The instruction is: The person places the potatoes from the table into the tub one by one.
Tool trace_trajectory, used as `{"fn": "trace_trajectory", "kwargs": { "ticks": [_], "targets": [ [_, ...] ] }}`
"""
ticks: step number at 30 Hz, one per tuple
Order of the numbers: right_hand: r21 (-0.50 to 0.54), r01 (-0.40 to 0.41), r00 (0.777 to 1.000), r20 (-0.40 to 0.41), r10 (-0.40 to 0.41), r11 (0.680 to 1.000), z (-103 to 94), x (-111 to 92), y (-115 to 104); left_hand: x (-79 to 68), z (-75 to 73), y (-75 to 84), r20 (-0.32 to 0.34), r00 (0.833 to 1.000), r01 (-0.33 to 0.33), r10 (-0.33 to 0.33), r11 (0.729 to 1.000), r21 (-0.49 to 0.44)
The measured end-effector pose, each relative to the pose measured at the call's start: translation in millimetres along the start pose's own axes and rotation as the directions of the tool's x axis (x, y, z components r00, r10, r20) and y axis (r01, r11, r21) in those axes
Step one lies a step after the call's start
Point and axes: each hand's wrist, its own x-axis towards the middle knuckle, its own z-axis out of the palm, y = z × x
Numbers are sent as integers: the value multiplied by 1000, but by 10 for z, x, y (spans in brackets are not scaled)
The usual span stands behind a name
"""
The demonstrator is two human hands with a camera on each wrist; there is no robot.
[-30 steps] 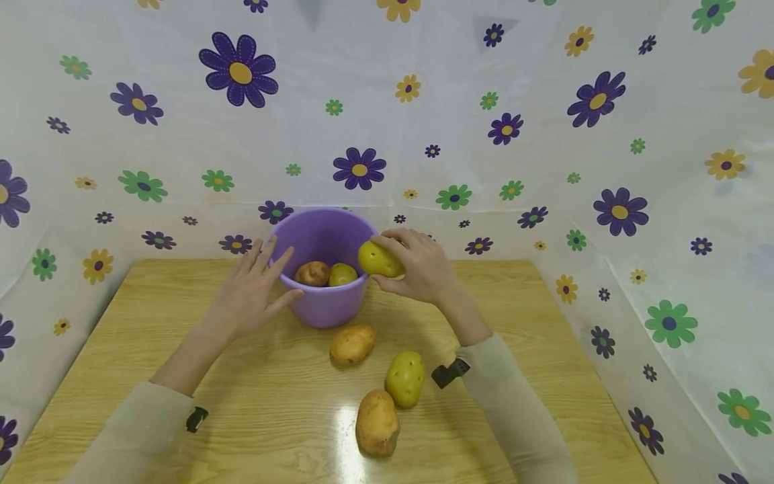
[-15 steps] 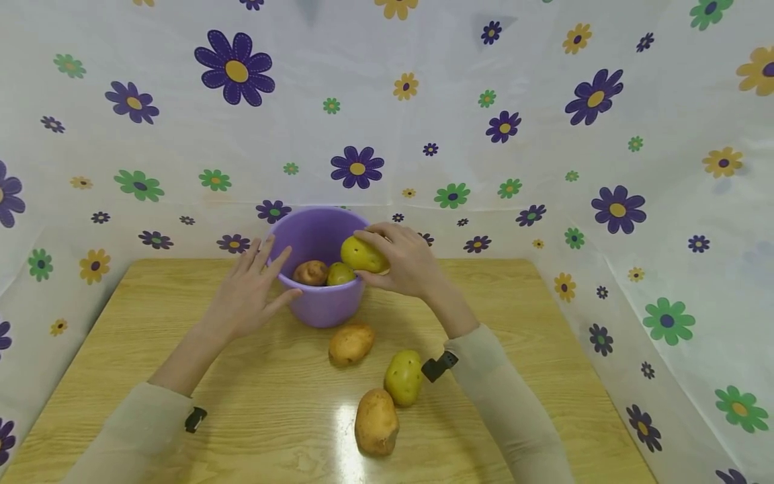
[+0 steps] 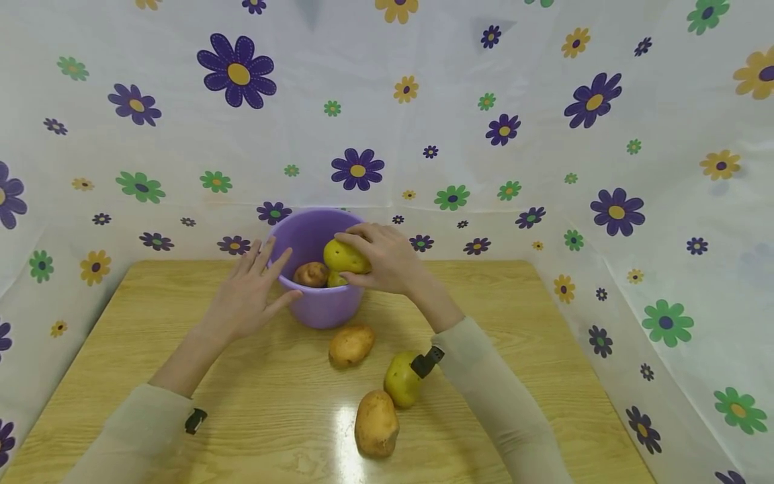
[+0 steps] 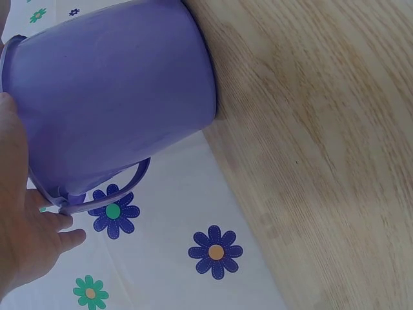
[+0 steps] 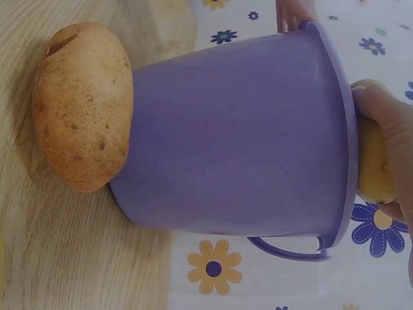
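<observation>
A purple bucket (image 3: 325,310) stands at the back of the table. My right hand (image 3: 387,259) grips a yellow-green potato (image 3: 342,257) over the bucket's opening, thumb on the near side. In the right wrist view that held potato (image 5: 374,161) shows just beyond the rim. Inside the bucket lie a brown potato (image 3: 311,274) and another yellow-green potato (image 3: 336,279), the latter partly hidden under the held one. With fingers straight and spread, my left hand (image 3: 248,296) rests on the left of the rim; the left wrist view shows it against the bucket (image 4: 110,90).
A tan potato (image 3: 352,346) lies close in front of the bucket. Nearer are a yellow-green potato (image 3: 402,386), partly behind my right wrist strap, and a larger tan potato (image 3: 377,423). A flowered sheet (image 3: 387,128) hangs behind the wooden table (image 3: 266,403).
My right hand has carried the yellow-green potato leftward from the bucket's right rim to over its opening. The left hand has stayed at the rim.
</observation>
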Motion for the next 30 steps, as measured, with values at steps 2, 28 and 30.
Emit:
{"fn": "trace_trajectory", "kwargs": {
  "ticks": [2,28,30],
  "targets": [
    [-7,1,1000,22,0,1000,6,15,-9,1,-4,6,8,1000,2,-2,1000,0],
    [-17,-13,969,245,17,1000,62,261,-64,3,-6,15,4,1000,5,-5,1000,-18],
    [-14,-22,963,268,25,1000,60,270,-62,4,-5,13,6,1000,6,-6,1000,-18]
  ]
}}
